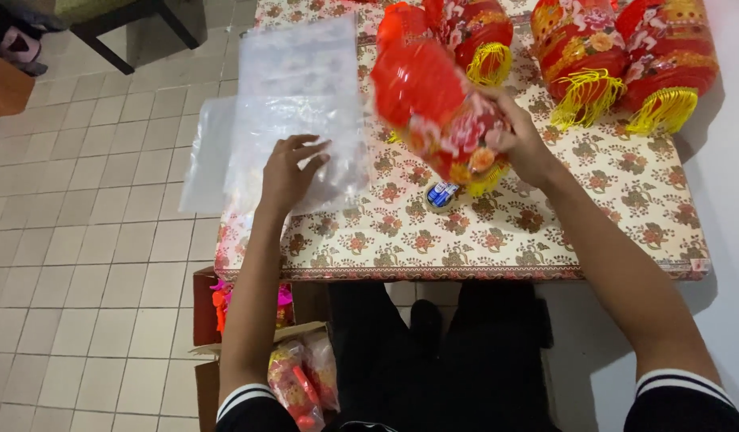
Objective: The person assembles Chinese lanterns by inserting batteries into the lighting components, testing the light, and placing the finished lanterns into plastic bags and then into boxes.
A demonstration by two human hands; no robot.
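Clear plastic bags (297,104): thin, smooth, faintly glossy. Red lantern (437,108): shiny plastic skin, yellow thread fringe. Worktop (545,232): flower-printed cover, matt, cloth or oilcloth, cannot tell which. Floor (89,240): pale glazed tiles, smooth. Cardboard box (217,352): matt brown.

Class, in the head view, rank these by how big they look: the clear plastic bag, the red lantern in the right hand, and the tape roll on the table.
1. Clear plastic bag
2. Red lantern, though held nearer the camera
3. Tape roll
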